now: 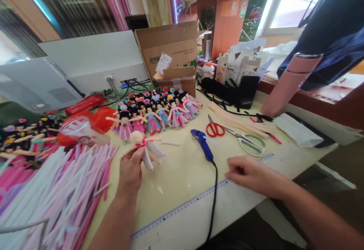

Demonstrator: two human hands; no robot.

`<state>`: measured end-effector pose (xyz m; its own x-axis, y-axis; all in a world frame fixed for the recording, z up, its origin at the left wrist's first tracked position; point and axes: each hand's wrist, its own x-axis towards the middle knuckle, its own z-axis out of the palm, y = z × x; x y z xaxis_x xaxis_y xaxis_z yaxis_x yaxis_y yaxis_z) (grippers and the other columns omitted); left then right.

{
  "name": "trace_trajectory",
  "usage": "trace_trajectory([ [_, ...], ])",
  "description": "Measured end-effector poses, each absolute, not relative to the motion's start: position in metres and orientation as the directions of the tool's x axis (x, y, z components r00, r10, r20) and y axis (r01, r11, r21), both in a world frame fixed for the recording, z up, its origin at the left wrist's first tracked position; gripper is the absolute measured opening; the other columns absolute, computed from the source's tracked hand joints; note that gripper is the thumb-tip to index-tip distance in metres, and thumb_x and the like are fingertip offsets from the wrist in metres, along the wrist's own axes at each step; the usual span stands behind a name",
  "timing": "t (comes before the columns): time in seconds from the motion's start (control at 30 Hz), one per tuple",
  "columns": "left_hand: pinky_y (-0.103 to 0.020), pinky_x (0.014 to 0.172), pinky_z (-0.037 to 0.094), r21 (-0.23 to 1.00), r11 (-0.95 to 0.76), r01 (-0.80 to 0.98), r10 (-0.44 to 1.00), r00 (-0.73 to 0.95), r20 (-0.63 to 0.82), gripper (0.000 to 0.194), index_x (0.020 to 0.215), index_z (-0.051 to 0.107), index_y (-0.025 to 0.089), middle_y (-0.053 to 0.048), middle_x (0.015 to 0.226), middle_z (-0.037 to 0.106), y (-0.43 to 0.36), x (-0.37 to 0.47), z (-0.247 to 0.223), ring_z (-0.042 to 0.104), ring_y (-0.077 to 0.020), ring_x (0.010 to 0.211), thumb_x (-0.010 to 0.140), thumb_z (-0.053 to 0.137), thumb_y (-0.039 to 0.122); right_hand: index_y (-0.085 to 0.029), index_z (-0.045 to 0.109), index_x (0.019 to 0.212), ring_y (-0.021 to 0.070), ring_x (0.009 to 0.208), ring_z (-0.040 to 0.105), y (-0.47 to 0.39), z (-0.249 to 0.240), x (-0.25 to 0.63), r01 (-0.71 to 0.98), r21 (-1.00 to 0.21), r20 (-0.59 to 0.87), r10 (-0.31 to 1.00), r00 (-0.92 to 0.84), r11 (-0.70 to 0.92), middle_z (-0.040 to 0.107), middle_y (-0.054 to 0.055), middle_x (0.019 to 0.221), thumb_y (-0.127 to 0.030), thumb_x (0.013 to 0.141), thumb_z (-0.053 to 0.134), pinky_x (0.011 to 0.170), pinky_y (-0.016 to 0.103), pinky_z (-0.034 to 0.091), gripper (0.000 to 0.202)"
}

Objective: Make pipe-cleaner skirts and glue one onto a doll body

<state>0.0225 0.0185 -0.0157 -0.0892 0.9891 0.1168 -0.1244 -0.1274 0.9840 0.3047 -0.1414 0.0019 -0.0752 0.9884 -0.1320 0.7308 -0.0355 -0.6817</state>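
Note:
My left hand [131, 168] is closed on a small doll [139, 139] made of fuzzy stems, gripping it around one side. The doll has a pale round head, a pink-red band at its neck and white strips hanging below. My right hand [250, 172] is over the table's front right part, its fingers curled together; what they hold, if anything, is hidden. Between the hands lies a blue glue gun [203, 145], its black cord running off the front edge. Red-handled scissors [215, 129] and pale green-handled scissors [251, 143] lie beyond my right hand.
Several finished dolls [153, 113] stand in rows before a cardboard box [173, 49]. Pastel fuzzy stems [65, 181] are heaped at left beside a plastic cup [82, 130]. A ruler strip [182, 209] follows the front edge. A pink flask [291, 83] and black phone [248, 91] stand at right.

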Motion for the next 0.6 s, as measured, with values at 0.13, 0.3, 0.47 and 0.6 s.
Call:
trace_trajectory([
  [0.13,-0.022,0.054,0.044,0.978,-0.112,-0.176,0.993,-0.048,0.106,0.015,0.069,0.066,0.016,0.003,0.062,0.062,0.015,0.022,-0.016,0.053,-0.0112,0.057,0.059,0.067,0.027,-0.023,0.029,0.055,0.0121,0.051,0.033,-0.141,-0.010,0.335,0.770,-0.637,0.028,0.997,0.079,-0.043,0.033,-0.004,0.053,-0.048,0.079,0.045,0.047,0.026,0.029,0.038],
  [0.3,-0.023,0.064,0.045,0.971,-0.087,-0.222,0.992,-0.106,0.065,0.013,0.067,0.066,0.015,0.002,0.063,0.064,0.016,0.022,-0.014,0.057,-0.0112,0.062,0.058,0.066,0.024,-0.024,0.057,0.077,0.0163,0.053,0.051,-0.121,-0.027,0.338,0.786,-0.611,0.034,0.989,0.144,-0.093,0.056,0.000,0.061,-0.060,0.072,0.055,0.049,0.029,0.041,0.036],
  [0.47,-0.023,0.063,0.045,0.979,-0.070,-0.193,0.989,-0.145,0.042,0.012,0.065,0.066,0.015,0.002,0.062,0.063,0.019,0.018,-0.015,0.055,-0.0109,0.060,0.058,0.065,0.025,-0.023,0.057,0.118,0.0237,0.072,0.065,-0.090,-0.040,0.331,0.742,-0.665,0.073,0.983,0.168,-0.077,0.068,0.010,0.096,-0.068,0.069,0.056,0.062,0.035,0.053,0.067],
  [0.6,-0.023,0.060,0.045,0.984,-0.071,-0.165,0.979,-0.200,0.038,0.013,0.067,0.066,0.015,0.002,0.063,0.063,0.023,0.012,-0.015,0.055,-0.0108,0.060,0.059,0.064,0.025,-0.023,0.056,0.122,0.0275,0.084,0.067,-0.063,-0.049,0.330,0.735,-0.678,0.096,0.994,0.053,0.026,0.070,0.010,0.100,-0.066,0.070,0.058,0.069,0.036,0.054,0.068],
])
